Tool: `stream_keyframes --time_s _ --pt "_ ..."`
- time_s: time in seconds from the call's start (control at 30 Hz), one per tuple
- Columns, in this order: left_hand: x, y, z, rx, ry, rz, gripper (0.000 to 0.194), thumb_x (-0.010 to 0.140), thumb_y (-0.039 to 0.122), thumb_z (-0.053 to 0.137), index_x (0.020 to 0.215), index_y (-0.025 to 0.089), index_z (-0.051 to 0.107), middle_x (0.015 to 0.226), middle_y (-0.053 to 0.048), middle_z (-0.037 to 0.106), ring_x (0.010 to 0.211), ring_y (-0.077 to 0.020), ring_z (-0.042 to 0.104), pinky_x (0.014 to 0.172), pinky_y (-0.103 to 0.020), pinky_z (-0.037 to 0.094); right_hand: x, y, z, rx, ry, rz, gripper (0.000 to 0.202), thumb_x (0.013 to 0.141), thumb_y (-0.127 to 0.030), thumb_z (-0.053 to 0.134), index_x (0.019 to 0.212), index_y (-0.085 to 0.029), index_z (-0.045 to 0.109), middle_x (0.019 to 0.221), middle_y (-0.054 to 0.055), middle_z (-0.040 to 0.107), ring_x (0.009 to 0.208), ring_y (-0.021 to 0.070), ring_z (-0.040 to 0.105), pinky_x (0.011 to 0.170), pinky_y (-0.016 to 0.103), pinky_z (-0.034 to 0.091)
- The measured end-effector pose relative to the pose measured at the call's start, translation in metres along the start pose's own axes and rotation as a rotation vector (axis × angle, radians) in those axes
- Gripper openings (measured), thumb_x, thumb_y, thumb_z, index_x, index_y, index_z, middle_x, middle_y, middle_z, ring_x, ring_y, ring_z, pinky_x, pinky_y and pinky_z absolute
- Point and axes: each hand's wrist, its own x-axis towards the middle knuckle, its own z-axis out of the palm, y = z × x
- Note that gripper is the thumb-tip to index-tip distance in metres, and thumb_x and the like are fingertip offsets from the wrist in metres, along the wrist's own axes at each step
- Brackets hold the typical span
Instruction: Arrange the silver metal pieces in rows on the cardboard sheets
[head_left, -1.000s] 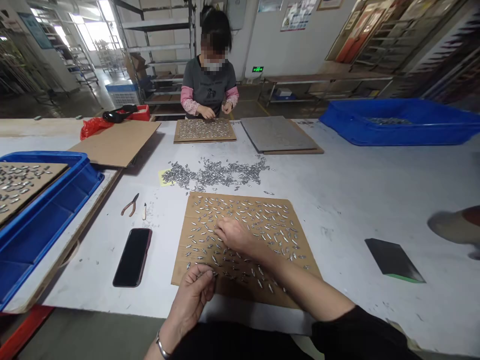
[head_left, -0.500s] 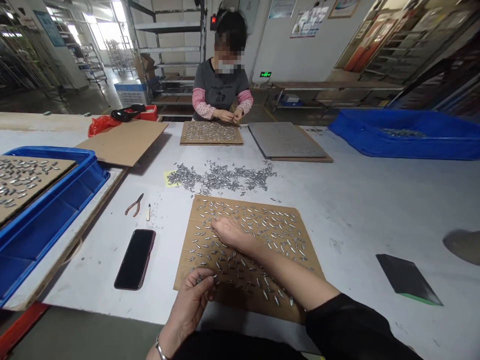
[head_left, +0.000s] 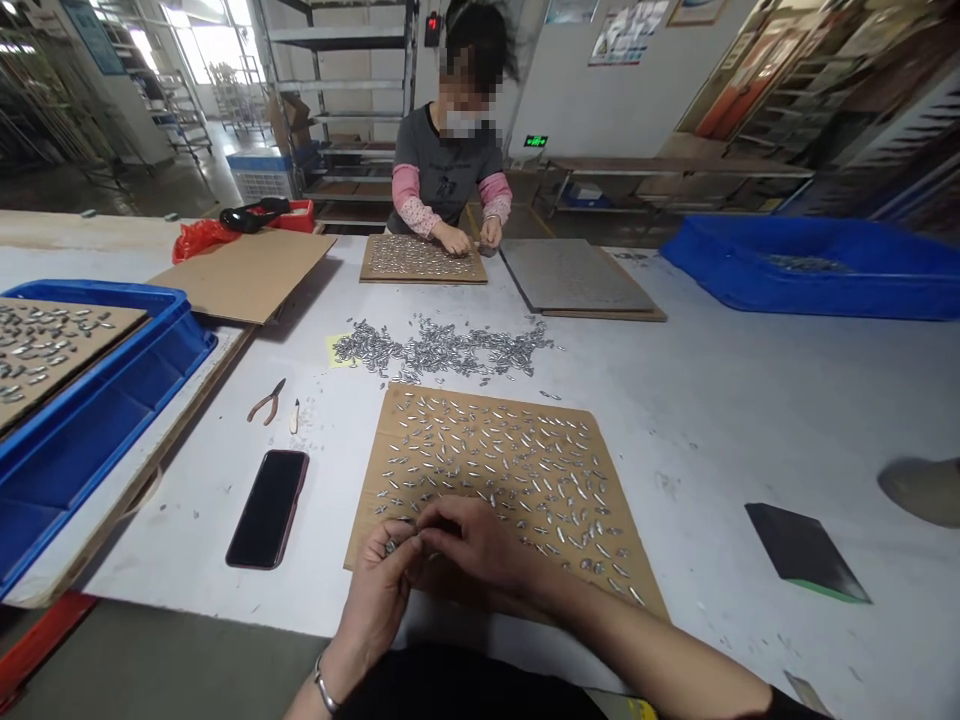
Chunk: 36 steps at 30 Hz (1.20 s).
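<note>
Rows of small silvery metal pieces lie spread over a brown cardboard sheet [head_left: 525,403] in front of me. Over its lower left part, my left hand [head_left: 384,575] is closed around some small metal pieces, partly visible between the fingers. My right hand [head_left: 474,540] touches it at the fingertips, thumb and fingers pinched together; whatever it pinches is too small to make out. Beyond the cardboard is a long loose pile of the same metal pieces [head_left: 442,348], with a yellow paper under its left end.
A phone [head_left: 268,508], pliers [head_left: 268,401] and a small knife-like tool [head_left: 295,416] lie left. Blue trays stand at left [head_left: 161,345] and back right [head_left: 750,285]. A dark block [head_left: 808,552] rests right. Across the table, a person [head_left: 450,165] handles pieces over another cardboard.
My right hand has come back from the middle of the cardboard to my left hand's fingertips. The other person's hand has moved down onto their board. The view has shifted slightly.
</note>
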Motion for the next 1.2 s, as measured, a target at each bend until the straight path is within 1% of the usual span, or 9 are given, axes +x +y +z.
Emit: stream_keyframes --time_s 0.13,0.33,0.53,0.67,0.77,0.9,1.0,1.1,1.2 --pt "0.0 0.0 0.001 -0.009 0.013 -0.015 0.033 0.064 0.027 0.093 0.083 0.017 0.068 0.071 0.002 0.066 0.064 -0.0086 0.056 0.062 -0.021 0.042 0.015 0.004 -0.014 -0.013 -0.148 0.079 0.013 0.085 -0.011 0.065 0.087 -0.021 0.074 0.08 -0.002 0.074 0.076 0.014 0.067 0.07 0.024 0.046" --pt "0.002 0.005 -0.004 -0.075 0.086 -0.052 0.039 0.067 0.029 0.091 0.097 0.014 0.072 0.098 -0.01 0.076 0.079 -0.0151 0.069 0.069 -0.025 0.053 0.07 0.025 -0.035 -0.544 -0.034 0.056 0.017 0.101 -0.019 0.052 0.095 -0.017 0.067 0.098 0.007 0.07 0.09 0.0183 0.062 0.078 0.028 0.042" --pt "0.001 0.003 -0.007 -0.064 0.061 -0.076 0.046 0.064 0.038 0.094 0.091 0.016 0.065 0.09 -0.008 0.076 0.071 -0.0134 0.069 0.058 -0.021 0.05 0.103 0.03 -0.027 -0.764 -0.226 0.076 0.024 0.104 -0.023 0.044 0.098 -0.018 0.067 0.101 0.01 0.066 0.082 0.0193 0.058 0.067 0.029 0.036" --pt "0.002 0.001 -0.009 0.001 0.06 -0.107 0.048 0.066 0.048 0.091 0.08 0.018 0.057 0.074 -0.002 0.071 0.054 -0.0078 0.059 0.045 -0.017 0.036 0.111 0.031 -0.026 -0.765 -0.243 0.061 0.023 0.103 -0.022 0.046 0.096 -0.018 0.068 0.101 0.01 0.065 0.084 0.019 0.057 0.069 0.028 0.036" --pt "0.002 0.001 -0.01 0.049 0.062 -0.142 0.048 0.069 0.053 0.088 0.08 0.018 0.058 0.064 0.002 0.064 0.045 -0.0044 0.049 0.04 -0.016 0.023 0.103 0.029 -0.033 -0.731 -0.155 0.038 0.02 0.101 -0.02 0.049 0.096 -0.018 0.068 0.098 0.008 0.065 0.083 0.0182 0.055 0.069 0.028 0.036" --pt "-0.003 0.003 -0.009 0.002 -0.007 -0.124 0.05 0.077 0.053 0.082 0.106 0.014 0.068 0.086 -0.007 0.073 0.066 -0.0132 0.066 0.053 -0.022 0.044 0.062 0.018 -0.031 -0.602 -0.019 -0.111 0.025 0.104 -0.022 0.045 0.092 -0.019 0.067 0.091 0.005 0.064 0.081 0.017 0.054 0.07 0.028 0.038" --pt "-0.005 0.0 -0.005 -0.05 -0.103 -0.153 0.045 0.083 0.052 0.076 0.104 0.013 0.069 0.093 -0.01 0.073 0.079 -0.0203 0.07 0.064 -0.03 0.051 0.025 0.008 -0.013 -0.513 -0.171 -0.265 0.022 0.101 -0.022 0.05 0.089 -0.02 0.068 0.09 0.004 0.064 0.08 0.0159 0.055 0.072 0.028 0.04" --pt "-0.005 -0.006 -0.002 -0.094 -0.141 -0.166 0.038 0.086 0.051 0.073 0.102 0.016 0.068 0.095 -0.008 0.072 0.086 -0.0212 0.069 0.07 -0.031 0.052 0.001 0.006 0.006 -0.565 -0.204 -0.3 0.014 0.096 -0.018 0.055 0.094 -0.018 0.069 0.097 0.006 0.067 0.085 0.0187 0.057 0.077 0.032 0.042" --pt "-0.004 -0.009 0.002 -0.128 -0.138 -0.189 0.038 0.085 0.049 0.075 0.106 0.018 0.069 0.1 -0.008 0.072 0.091 -0.0216 0.068 0.074 -0.031 0.052 -0.005 0.009 0.012 -0.575 -0.221 -0.294 0.012 0.09 -0.013 0.059 0.095 -0.018 0.068 0.099 0.007 0.069 0.087 0.0209 0.058 0.08 0.035 0.042"
